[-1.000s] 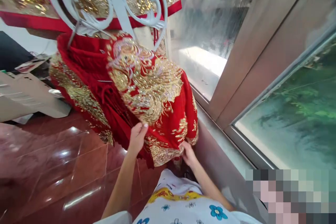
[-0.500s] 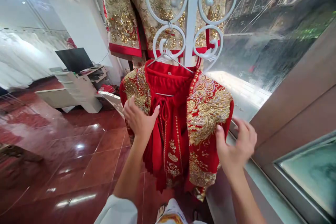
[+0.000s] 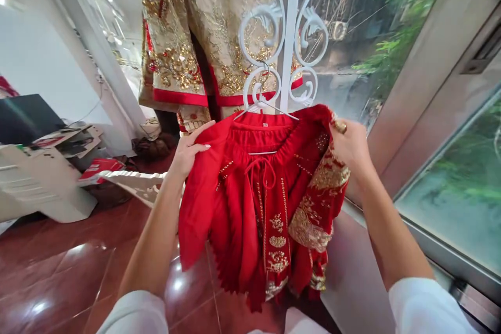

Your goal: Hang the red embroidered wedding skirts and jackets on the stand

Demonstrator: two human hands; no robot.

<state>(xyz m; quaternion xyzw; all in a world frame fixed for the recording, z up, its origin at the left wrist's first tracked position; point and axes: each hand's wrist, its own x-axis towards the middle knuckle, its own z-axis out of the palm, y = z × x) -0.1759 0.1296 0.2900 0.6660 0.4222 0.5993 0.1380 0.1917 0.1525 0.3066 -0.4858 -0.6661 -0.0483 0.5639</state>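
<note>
A red jacket (image 3: 195,203) with gold embroidery hangs on a thin wire hanger (image 3: 261,104), its front spread wide. My left hand (image 3: 188,151) grips the jacket's left front panel, so the plain red lining shows there. On the other side my right hand (image 3: 349,138) is closed on the right front edge, the embroidered cloth bunched at the fingers. Between the panels a red pleated skirt (image 3: 274,203) hangs from the same hanger, with a tied bow at its waist and gold motifs down the front.
The hanger hooks onto a white scrollwork metal stand (image 3: 291,36). Behind it hangs a gold-sequinned cream garment (image 3: 176,57) with red hems. A glass window and its frame (image 3: 395,99) stand at the right. At the left are a white desk (image 3: 58,188) and a dark monitor (image 3: 31,117).
Both hands have moved from in front of the jacket to its front edges, taken hold, and pulled the panels apart. The view has turned toward the left.
</note>
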